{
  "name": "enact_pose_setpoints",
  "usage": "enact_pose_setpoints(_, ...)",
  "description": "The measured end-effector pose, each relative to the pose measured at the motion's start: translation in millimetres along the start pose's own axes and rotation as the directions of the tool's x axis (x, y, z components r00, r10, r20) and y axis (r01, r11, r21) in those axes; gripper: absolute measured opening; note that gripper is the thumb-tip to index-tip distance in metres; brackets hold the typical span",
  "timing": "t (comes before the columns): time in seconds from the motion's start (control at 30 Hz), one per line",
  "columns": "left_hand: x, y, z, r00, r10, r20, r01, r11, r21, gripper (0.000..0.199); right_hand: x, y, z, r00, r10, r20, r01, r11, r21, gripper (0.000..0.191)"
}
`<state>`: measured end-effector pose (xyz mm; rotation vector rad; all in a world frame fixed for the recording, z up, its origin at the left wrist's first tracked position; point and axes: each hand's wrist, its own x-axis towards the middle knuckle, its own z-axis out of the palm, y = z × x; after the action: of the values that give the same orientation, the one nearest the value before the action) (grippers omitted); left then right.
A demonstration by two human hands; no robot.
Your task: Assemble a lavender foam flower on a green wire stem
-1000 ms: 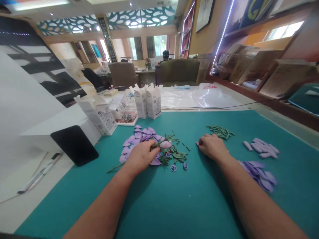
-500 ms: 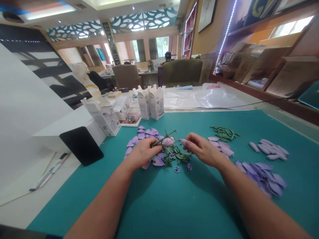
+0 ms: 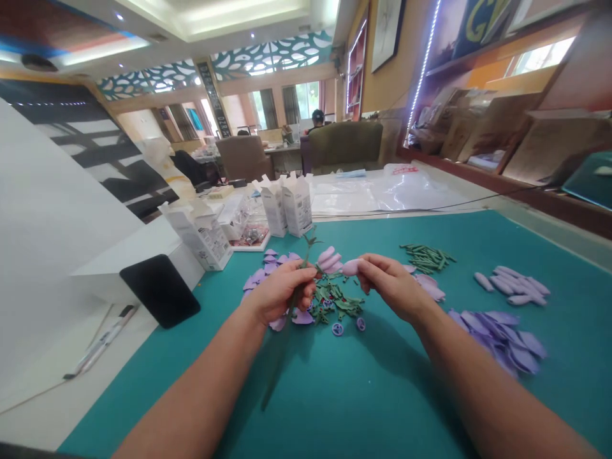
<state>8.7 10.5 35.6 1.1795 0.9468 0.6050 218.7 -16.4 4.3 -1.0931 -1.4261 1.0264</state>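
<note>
Between the hands [image 3: 280, 292] sit a pink blossom [image 3: 329, 260] and petal [image 3: 350, 268].

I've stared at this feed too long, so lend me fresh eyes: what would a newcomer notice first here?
Probably the pink flower head beside the left hand, which grips a green stem, while the right hand holds a pink piece close by. Next, the purple petal heap toward the right of the teal mat, and the black slab near its left edge.
</note>
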Motion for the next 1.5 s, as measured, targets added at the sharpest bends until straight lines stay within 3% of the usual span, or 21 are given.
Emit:
enact_pose_setpoints(0.2, 10, -29, 12.8, 0.999, -0.032, -0.028, 0.027, 0.988, -0.154, 0.018, 4, 12, 3, 0.991, 0.136, 0.002, -0.135, 0.981, 0.142, 0.038)
enact_pose_setpoints(0.47, 18, -51, 12.5, 0.999, -0.011, -0.037, 0.005, 0.986, -0.167, 0.016, 5, 17, 15, 0.976, 0.212, -0.047, -0.206, 0.973, 0.106, 0.035)
enact_pose_setpoints(1.5, 14, -46, 16.3, 1.000, -0.025, 0.006, 0.026, 0.979, -0.205, 0.017, 4, 19, 19, 0.985, 0.165, -0.042, -0.163, 0.986, 0.043, 0.035)
